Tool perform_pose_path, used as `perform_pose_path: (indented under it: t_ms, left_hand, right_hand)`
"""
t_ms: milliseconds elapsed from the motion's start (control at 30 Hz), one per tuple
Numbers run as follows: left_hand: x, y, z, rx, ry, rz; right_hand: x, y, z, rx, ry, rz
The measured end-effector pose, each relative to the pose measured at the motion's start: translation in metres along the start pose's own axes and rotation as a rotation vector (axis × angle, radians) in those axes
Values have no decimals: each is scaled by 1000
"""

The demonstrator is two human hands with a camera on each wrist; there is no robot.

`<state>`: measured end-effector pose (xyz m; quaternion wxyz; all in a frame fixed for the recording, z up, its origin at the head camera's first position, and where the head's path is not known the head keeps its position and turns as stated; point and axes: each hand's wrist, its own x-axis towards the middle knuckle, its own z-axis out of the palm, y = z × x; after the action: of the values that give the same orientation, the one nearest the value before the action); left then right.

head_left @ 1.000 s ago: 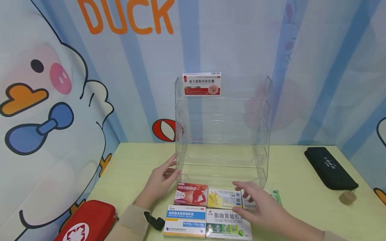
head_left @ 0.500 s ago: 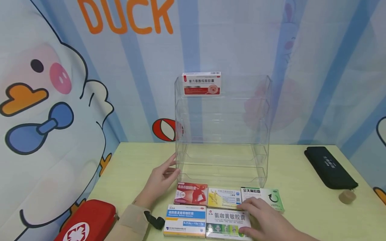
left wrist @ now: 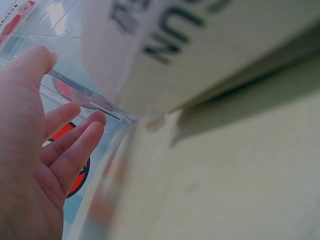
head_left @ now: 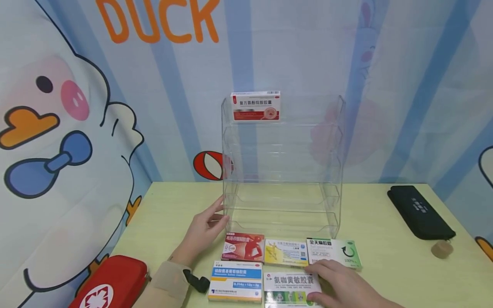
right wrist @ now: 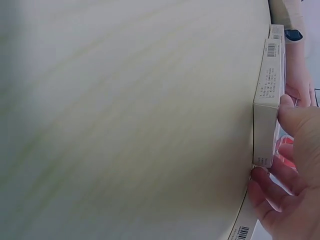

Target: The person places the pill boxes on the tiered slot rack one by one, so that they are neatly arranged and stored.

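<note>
I hold the white box (head_left: 286,287) by its right end with my right hand (head_left: 340,282), pinching it between thumb and fingers. It lies face up at the near edge of the group on the table (head_left: 377,218), just right of the blue box (head_left: 236,280). Beyond it, the red box (head_left: 243,247), the yellow box (head_left: 286,252) and the green box (head_left: 336,253) lie side by side in a row in front of the clear rack (head_left: 282,164).

My left hand (head_left: 204,233) rests against the rack's lower left side, thumb apart from the loosely extended fingers. The rack stands upright, with a red-and-white box (head_left: 256,107) in its top tier, on the left. To the far right lie a black pouch (head_left: 421,212) and a small tan round piece (head_left: 441,249); at the near left lies a red case (head_left: 111,282) with a white emblem.
</note>
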<state>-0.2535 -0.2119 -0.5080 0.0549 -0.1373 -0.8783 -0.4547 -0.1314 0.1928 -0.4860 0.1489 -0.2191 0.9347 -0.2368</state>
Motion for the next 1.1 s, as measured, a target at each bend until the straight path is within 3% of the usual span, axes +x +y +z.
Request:
perform_pose_path:
  t_ms: [233, 433, 567, 667, 833, 933, 1100]
  left_hand:
    - [0, 1, -1, 2, 5, -14]
    - [1, 0, 1, 7, 7, -3]
    - [1, -1, 2, 12, 8, -4]
    - [1, -2, 2, 11, 9, -6]
    - [1, -1, 1, 10, 8, -5]
    - [2, -1, 1, 9, 9, -2]
    - [1, -1, 2, 9, 11, -3]
  right_hand:
    - [-3, -1, -4, 8, 56, -19]
    - [-4, -2, -13, 129, 41, 19]
    - [-4, -4, -20, 133, 92, -30]
    - [-5, -4, -27, 84, 221, -166]
    - [0, -6, -45, -42, 561, -424]
    - [6, -8, -66, -100, 695, -450]
    - [14, -10, -106, -164, 790, -425]
